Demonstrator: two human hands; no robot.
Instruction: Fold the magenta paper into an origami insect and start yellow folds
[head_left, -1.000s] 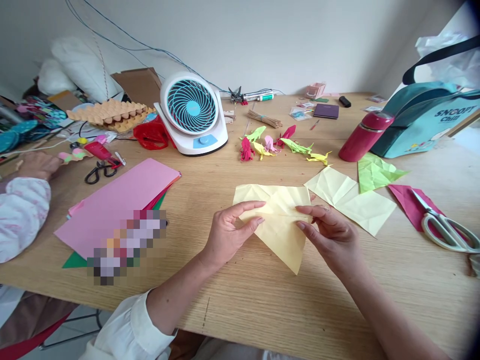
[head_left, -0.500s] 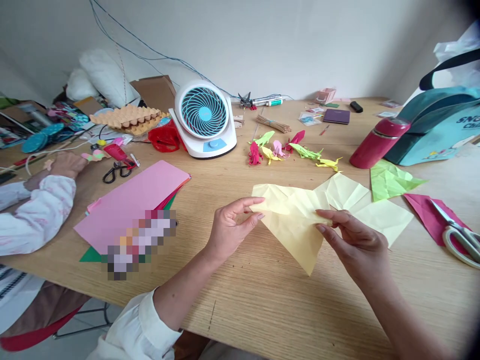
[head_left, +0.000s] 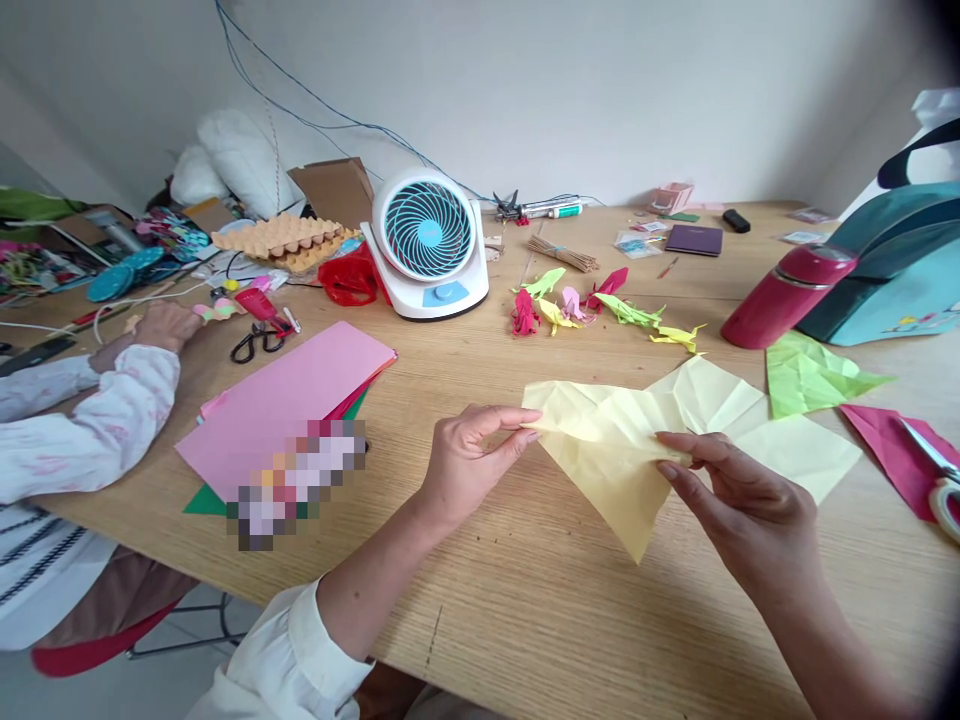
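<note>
Between my two hands is a creased sheet of pale yellow paper (head_left: pixel 600 450), lifted off the table with one corner pointing down toward me. My left hand (head_left: pixel 472 465) pinches its left edge between thumb and fingers. On the other side, my right hand (head_left: pixel 750 500) pinches the right edge the same way. Another creased yellow sheet (head_left: pixel 802 445) lies behind my right hand, partly hidden by it and by the held paper. Beyond it are a crumpled green sheet (head_left: pixel 817 375) and a dark pink sheet (head_left: pixel 892 455) with scissors (head_left: pixel 946 505) on top.
Several folded paper figures (head_left: pixel 562 310) stand behind the held sheet. A fan (head_left: pixel 431 240) is at the back, a pink flask (head_left: pixel 787 295) and teal bag (head_left: pixel 892 280) at right. Pink paper (head_left: pixel 292 400) lies left, near another person's sleeve (head_left: pixel 97 430).
The view has swung slightly left, so everything sits further right in the picture. Both hands keep their pinch on the yellow sheet, whose folded upper edge has shifted a little.
</note>
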